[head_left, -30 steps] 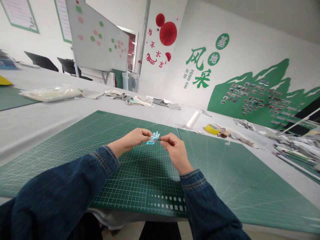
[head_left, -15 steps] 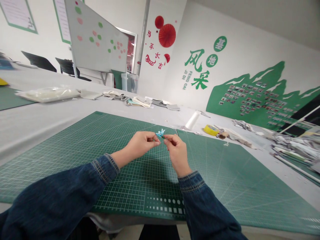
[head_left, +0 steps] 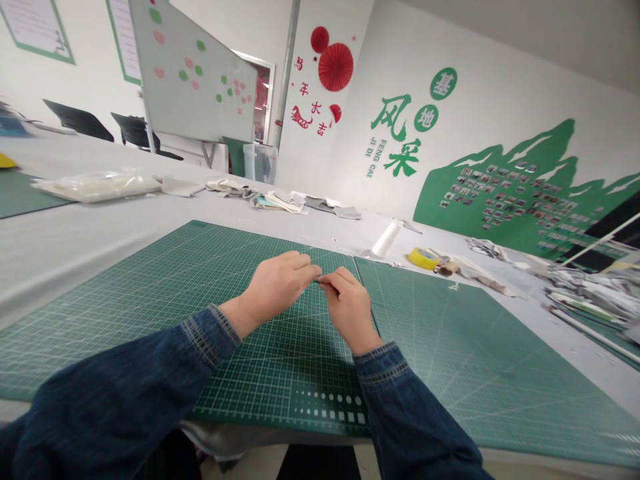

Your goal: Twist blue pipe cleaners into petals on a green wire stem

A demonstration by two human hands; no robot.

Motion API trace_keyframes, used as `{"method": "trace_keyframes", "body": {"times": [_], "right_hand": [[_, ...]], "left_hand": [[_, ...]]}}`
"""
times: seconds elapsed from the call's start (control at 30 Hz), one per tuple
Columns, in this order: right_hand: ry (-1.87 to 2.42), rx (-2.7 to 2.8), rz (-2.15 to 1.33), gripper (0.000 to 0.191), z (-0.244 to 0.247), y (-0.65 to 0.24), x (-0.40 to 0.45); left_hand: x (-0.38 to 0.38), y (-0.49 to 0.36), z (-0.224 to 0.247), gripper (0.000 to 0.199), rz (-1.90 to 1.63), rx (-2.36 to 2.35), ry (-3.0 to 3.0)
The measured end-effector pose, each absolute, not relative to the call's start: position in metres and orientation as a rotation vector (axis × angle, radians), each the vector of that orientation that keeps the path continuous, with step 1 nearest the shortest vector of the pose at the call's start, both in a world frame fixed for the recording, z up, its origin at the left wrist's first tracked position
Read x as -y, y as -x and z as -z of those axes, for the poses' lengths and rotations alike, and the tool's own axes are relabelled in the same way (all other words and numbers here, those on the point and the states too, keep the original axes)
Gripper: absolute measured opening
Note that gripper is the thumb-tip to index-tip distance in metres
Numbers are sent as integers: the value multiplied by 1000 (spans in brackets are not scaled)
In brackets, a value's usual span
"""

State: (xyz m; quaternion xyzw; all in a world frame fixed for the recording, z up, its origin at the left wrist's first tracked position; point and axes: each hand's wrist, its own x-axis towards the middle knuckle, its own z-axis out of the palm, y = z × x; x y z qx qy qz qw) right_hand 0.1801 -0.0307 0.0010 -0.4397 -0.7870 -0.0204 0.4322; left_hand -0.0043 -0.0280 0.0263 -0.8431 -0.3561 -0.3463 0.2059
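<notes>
Fingers [head_left: 340,279] of the bare left hand [head_left: 277,287] and the right hand [head_left: 349,308] pinched closed from both sides on a tiny thin object [head_left: 317,281], mostly hidden and its colour impossible to tell, held over the far part of a green gridded cutting mat [head_left: 150,287] on the pale tabletop [head_left: 65,267].

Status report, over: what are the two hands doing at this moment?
Left hand and right hand meet over green cutting mat. Small thin item pinched between them, mostly hidden, too small to tell. Nothing else in the way.
</notes>
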Motion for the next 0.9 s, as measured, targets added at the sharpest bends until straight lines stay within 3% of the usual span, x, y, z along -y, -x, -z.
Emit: {"method": "trace_keyframes", "body": {"times": [0.2,0.5,0.63,0.8,0.9], "right_hand": [[995,2099,-29,22,-3,-179,33],[903,1680,-706,7,-7,-178,28],[945,1385,-866,7,-2,-178,24],[1012,1352,-788,10,3,-179,21],[1049,1379,-715,9,4,-181,20]], "left_hand": [[3,22,-27,16,1259,1247,2591],[-8,21,-15,17,1541,1622,2987],[0,10,-13,18,1543,1589,3038],[14,-1,-14,8,1490,1302,2817],[22,-3,-16,13,1304,1056,2623]]}}
